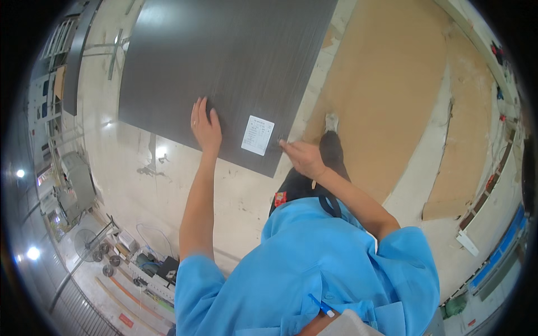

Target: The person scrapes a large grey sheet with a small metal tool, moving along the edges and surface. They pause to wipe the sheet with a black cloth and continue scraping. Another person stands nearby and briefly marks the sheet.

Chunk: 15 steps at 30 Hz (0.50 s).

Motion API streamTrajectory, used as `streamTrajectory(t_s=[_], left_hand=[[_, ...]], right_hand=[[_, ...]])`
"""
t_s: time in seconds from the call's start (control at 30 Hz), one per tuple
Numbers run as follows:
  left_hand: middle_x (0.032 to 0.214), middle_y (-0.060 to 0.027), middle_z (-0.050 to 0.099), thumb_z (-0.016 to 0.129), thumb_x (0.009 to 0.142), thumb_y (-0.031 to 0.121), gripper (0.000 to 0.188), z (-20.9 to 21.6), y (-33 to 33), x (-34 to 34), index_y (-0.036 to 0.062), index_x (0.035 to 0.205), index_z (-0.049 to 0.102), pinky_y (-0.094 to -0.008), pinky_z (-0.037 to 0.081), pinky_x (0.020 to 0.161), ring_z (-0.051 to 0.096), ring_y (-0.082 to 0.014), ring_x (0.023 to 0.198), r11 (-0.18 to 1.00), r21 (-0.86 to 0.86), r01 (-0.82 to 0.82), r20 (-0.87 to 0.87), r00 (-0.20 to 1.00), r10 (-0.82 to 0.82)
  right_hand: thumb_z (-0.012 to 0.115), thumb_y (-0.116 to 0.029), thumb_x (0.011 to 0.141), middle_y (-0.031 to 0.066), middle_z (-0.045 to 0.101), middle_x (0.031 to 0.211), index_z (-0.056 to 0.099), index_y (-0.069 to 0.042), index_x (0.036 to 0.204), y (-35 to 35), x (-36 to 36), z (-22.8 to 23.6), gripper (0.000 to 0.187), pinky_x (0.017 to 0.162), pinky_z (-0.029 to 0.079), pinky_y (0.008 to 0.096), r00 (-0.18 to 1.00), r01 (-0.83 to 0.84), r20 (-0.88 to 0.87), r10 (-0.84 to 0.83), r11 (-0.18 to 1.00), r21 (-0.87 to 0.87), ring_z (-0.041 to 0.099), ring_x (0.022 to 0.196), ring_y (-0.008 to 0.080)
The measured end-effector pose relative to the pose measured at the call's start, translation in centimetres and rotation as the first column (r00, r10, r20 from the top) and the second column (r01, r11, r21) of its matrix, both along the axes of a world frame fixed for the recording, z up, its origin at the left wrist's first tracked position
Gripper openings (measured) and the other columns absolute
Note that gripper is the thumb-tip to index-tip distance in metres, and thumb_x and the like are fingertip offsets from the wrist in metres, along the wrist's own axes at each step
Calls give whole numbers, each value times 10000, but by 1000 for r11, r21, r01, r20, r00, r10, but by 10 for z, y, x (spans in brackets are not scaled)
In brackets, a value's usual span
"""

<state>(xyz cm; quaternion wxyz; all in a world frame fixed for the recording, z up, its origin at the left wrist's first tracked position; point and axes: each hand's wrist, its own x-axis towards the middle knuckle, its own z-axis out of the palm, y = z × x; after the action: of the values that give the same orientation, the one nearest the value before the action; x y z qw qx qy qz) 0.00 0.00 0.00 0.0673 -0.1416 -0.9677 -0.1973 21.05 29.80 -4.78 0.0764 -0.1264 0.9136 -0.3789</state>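
Observation:
A large dark grey wood-grain panel lies in front of me, its near corner close to my body. My left hand rests on the panel near its front edge, fingers stretched out flat. A white printed label sits on the panel between my two hands. At the panel's right edge, beside the label, my right hand is closed, its thumb and finger pinched at a small dark thing too small to name.
Brown cardboard sheets cover the floor to the right. On the left are a standing fan, a grey machine and a narrow dark panel. A long white board lies at the far right.

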Motion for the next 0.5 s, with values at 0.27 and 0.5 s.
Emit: streamTrajectory(t_s=[0.27,0.5], left_hand=[[1643,-94,530,531,1104,276,484,11,-9,34,133,1565,560,-513,327,1272,432,-332,1560,985,-121,-122,-61,991,116],[1635,-75,540,542,1098,294,488,4,-8,31,160,1567,558,-498,333,1270,450,-319,1550,986,-90,-142,-96,986,133]], right_hand=[[677,-108,1011,126,742,984,758,-112,1237,113,-158,2,239,718,593,448,784,423,-420,-458,888,-179,734,844,344],[684,-106,1010,95,676,859,767,-149,1210,93,-139,12,221,624,538,449,766,344,-558,-320,937,-65,680,733,330]])
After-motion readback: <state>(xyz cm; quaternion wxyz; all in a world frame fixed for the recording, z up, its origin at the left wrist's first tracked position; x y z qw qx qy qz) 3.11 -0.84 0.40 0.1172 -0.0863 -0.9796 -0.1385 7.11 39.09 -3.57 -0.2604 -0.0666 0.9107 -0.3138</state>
